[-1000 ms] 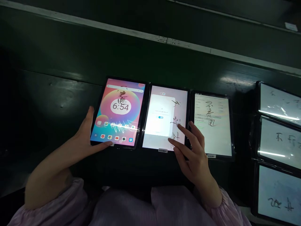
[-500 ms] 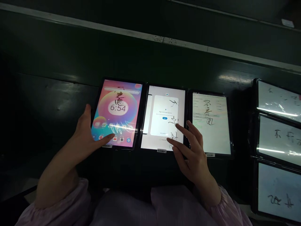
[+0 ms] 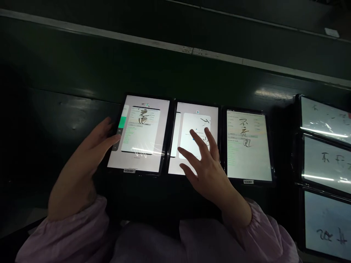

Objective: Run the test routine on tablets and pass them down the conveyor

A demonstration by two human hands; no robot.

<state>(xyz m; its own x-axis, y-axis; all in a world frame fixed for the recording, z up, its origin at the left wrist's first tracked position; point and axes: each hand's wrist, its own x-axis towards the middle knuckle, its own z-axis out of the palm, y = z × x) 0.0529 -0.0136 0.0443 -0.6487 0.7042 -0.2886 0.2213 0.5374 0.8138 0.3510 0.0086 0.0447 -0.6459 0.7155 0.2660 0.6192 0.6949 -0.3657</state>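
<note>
Three lit tablets lie side by side on a dark green surface, each with handwritten marks over its screen. My left hand (image 3: 94,146) is at the left edge of the left tablet (image 3: 148,160), its thumb over the screen's left side and its fingers apart beyond the frame. That screen shows a row of app cards. Over the middle tablet (image 3: 175,166) my right hand (image 3: 204,168) is spread; whether its fingertips touch the glass I cannot tell. The right tablet (image 3: 249,164), with lines of green text, lies untouched to the right of that hand.
Several more tablets, among them a lower one (image 3: 326,215) and a middle one (image 3: 323,170), are lined up at the right edge with handwriting on them. A pale metal strip (image 3: 123,38) crosses the surface behind. A small white object (image 3: 331,32) lies far right.
The left tablet went from its home screen with a clock to app cards. My left thumb moved up and left. My right hand moved left and up over the middle tablet, fingers spreading.
</note>
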